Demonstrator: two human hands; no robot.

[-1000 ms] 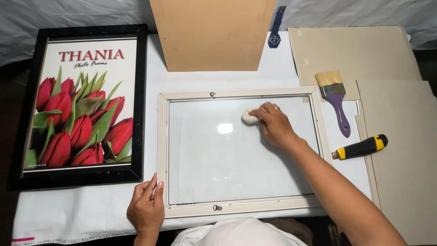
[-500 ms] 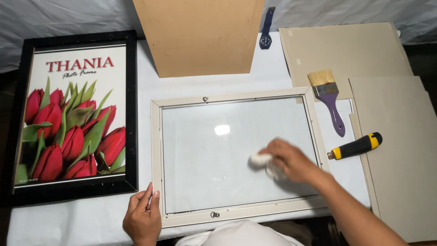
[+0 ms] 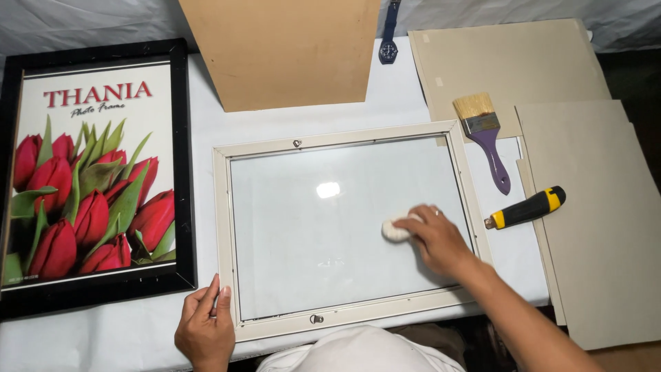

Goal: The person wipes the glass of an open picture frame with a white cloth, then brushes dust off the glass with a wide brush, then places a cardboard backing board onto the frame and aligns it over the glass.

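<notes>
A cream picture frame point(image 3: 344, 227) with its glass pane is seen lying flat at centre on the counter point(image 3: 413, 89). A small white pad point(image 3: 396, 230) is held in the right hand point(image 3: 441, 241), fingers closed on it, pressed on the glass at centre right. The frame's lower left corner is steadied by the left hand point(image 3: 205, 331), fingers loosely spread, nothing gripped. The glass is judged rigid, slippery and fragile; the frame is best held by its rails.

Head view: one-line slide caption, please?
Right hand presses white pad on cream frame's glass; left hand steadies its corner.

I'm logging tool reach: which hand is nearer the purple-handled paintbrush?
Right. The right hand rests on the glass, just left of the purple-handled paintbrush; the left hand holds the frame's far lower-left corner.
</notes>
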